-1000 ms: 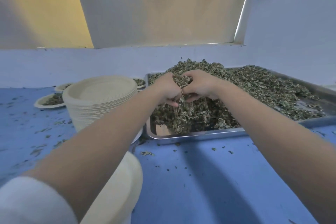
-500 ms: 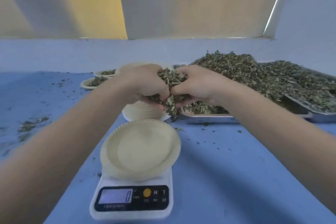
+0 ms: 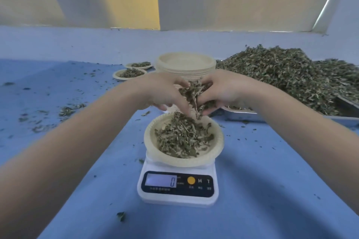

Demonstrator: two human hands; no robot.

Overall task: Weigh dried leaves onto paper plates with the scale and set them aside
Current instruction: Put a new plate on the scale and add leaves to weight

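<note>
A white digital scale [image 3: 177,188] stands on the blue table, its display reading 0. On it sits a paper plate [image 3: 217,141] with a heap of dried leaves [image 3: 182,137]. Just above the plate's far rim, my left hand [image 3: 165,93] and my right hand [image 3: 219,91] face each other with fingers pointing down. Between them hangs a clump of dried leaves [image 3: 191,93], some of it falling to the plate. Both hands still cup part of the clump.
A tall stack of empty paper plates [image 3: 185,66] stands behind my hands. Two filled plates [image 3: 130,73] lie at the back left. A metal tray [image 3: 242,115] heaped with dried leaves [image 3: 287,75] fills the right side. Leaf crumbs litter the table [image 3: 272,180].
Both hands carried a handful of leaves from the tray to above the scale's plate and loosened. The plate, empty half a second ago, now holds a heap of leaves.
</note>
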